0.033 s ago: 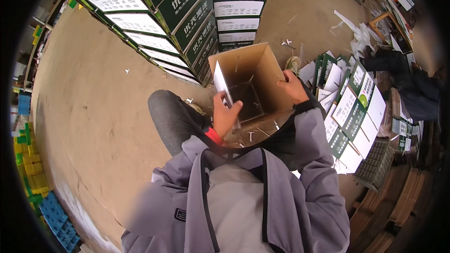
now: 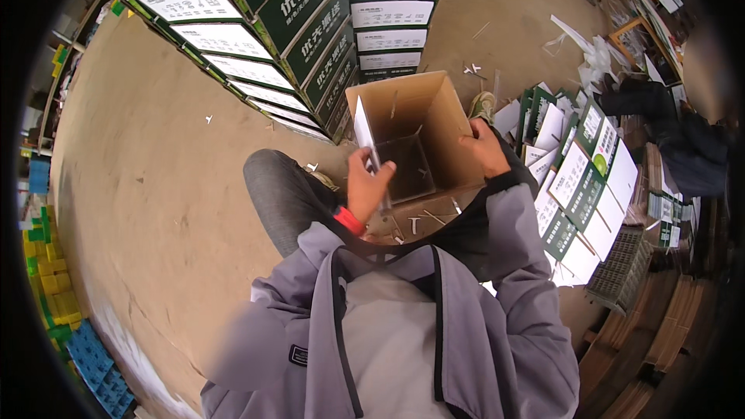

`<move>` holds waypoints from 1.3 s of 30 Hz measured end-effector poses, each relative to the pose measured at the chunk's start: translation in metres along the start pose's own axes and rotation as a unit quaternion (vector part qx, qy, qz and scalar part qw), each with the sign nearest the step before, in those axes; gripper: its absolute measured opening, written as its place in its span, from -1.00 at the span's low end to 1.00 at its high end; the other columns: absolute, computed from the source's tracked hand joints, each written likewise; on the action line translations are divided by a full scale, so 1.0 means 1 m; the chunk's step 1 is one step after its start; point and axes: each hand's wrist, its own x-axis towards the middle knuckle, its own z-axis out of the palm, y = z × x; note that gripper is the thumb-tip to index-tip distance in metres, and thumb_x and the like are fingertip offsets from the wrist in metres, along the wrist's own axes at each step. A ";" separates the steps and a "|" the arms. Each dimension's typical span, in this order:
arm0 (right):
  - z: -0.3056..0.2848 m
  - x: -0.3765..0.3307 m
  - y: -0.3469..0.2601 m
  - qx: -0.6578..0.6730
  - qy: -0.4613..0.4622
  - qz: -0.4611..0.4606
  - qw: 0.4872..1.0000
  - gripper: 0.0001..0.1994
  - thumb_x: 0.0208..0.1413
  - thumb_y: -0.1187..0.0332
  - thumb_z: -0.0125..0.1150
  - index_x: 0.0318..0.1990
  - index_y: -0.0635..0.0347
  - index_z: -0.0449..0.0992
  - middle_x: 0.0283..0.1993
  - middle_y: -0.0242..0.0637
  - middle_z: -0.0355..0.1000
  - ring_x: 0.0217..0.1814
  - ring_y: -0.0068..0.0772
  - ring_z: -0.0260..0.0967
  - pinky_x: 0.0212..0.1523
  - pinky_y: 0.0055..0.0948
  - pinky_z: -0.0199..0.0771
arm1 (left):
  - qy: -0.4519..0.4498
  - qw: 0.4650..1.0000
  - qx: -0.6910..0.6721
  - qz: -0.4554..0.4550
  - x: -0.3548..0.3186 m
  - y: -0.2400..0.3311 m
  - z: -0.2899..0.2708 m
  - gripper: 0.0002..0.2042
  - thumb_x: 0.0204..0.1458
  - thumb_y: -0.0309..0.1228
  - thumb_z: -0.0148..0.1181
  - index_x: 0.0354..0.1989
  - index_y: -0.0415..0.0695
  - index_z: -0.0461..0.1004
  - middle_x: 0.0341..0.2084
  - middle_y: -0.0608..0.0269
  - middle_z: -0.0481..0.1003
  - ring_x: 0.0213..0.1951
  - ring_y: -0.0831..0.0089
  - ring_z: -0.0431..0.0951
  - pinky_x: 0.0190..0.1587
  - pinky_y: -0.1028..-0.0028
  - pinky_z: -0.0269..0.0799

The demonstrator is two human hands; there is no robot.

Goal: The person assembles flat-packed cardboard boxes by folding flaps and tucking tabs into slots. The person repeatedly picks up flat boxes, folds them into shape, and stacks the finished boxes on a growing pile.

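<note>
An open cardboard box (image 2: 441,128), brown inside with a white outer face on its left, stands between my bent knees, its mouth facing up. My left hand (image 2: 368,190) grips its left wall near the front corner, thumb toward the inside and fingers partly hidden behind the white face. On the opposite side, my right hand (image 2: 486,150) is closed over the upper edge of the right wall. Nothing can be made out inside the box besides its dim bottom.
Tall stacks of green-and-white cartons (image 2: 310,39) rise just beyond the box. Flattened green-and-white cartons (image 2: 586,186) lean in a pile at my right, beside a grey crate (image 2: 621,268). Small white scraps (image 2: 414,225) litter the floor. Another person's dark-clothed leg (image 2: 640,105) is at the far right.
My left hand has shifted slightly left along with the box's left wall. My right hand stays on the right wall.
</note>
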 end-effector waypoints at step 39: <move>0.011 -0.024 -0.085 -0.645 -0.250 -0.436 0.576 -0.85 0.00 0.26 0.26 -0.49 -0.03 0.71 -0.32 -0.45 0.57 0.07 -0.25 0.48 0.70 0.15 -0.10 | -0.345 0.704 0.337 0.521 0.109 0.059 -0.044 -0.78 0.10 -0.32 0.24 -0.54 -0.15 0.57 -0.51 0.17 0.50 -0.03 0.09 0.54 0.55 -0.11 0.13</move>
